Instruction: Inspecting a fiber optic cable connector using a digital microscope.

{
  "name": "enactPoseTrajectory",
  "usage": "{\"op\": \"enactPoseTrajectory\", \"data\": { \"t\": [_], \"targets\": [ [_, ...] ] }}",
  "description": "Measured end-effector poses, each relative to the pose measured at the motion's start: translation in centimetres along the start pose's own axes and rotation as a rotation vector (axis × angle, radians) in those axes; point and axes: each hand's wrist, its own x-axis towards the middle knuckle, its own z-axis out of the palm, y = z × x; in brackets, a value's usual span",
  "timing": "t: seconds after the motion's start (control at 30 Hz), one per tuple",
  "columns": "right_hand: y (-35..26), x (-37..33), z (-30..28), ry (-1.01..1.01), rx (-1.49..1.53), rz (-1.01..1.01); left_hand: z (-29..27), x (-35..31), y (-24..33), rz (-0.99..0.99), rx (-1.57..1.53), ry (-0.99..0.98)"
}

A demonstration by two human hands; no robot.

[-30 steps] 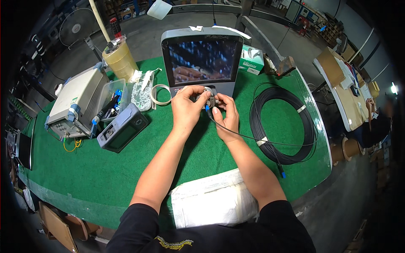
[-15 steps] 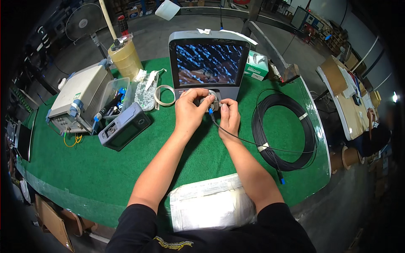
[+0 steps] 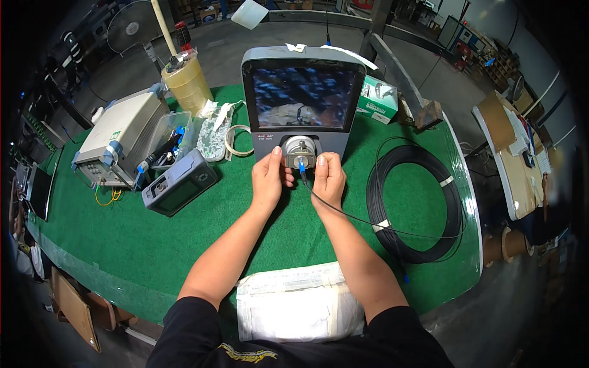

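A metal connector holder [image 3: 301, 150] juts from the front of a grey inspection monitor [image 3: 264, 142]. Plugged into its lower face is a blue fibre connector [image 3: 302, 167] on a thin black cable. My left hand [image 3: 266, 181] is curled at the holder's left side, thumb pointing up; whatever lies between thumb and fingers is hidden. On the other side my right hand [image 3: 329, 182] has thumb and fingers closed together beside the holder, and what they pinch cannot be made out. The monitor's screen [image 3: 302, 98] shows a blurred blue-and-black picture.
A coil of black cable [image 3: 451, 208] lies right on the green tabletop [image 3: 184, 245]. At the left are a handheld grey device [image 3: 181, 184], a beige instrument [image 3: 119, 138] and a plastic tub [image 3: 161, 136]. A green-and-white box [image 3: 378, 101] stands behind right; a wrapped package [image 3: 299, 306] lies nearest me.
My left hand has moved down off the front of the holder to its left side, uncovering the holder. My right hand has dropped slightly. The streaked screen picture has become blurred.
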Motion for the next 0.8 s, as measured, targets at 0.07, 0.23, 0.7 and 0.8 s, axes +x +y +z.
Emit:
{"op": "enactPoseTrajectory", "data": {
  "t": [0.07,0.23,0.7,0.8],
  "targets": [
    [0.2,0.0,0.0,0.002,-0.013,-0.011,0.2,-0.1,0.5,-0.276,-0.132,-0.115],
    [1.4,-0.4,-1.0,-0.111,0.109,0.067,1.0,0.0,1.2,-0.513,-0.508,-0.431],
    [-0.9,0.1,0.6,-0.081,-0.173,-0.083,0.3,1.4,-0.9,-0.574,-0.902,-0.618],
    [-1.4,0.2,0.4,-0.092,-0.201,-0.1,0.1,1.7,-1.1,-0.554,-0.961,-0.665]
  ]
}}
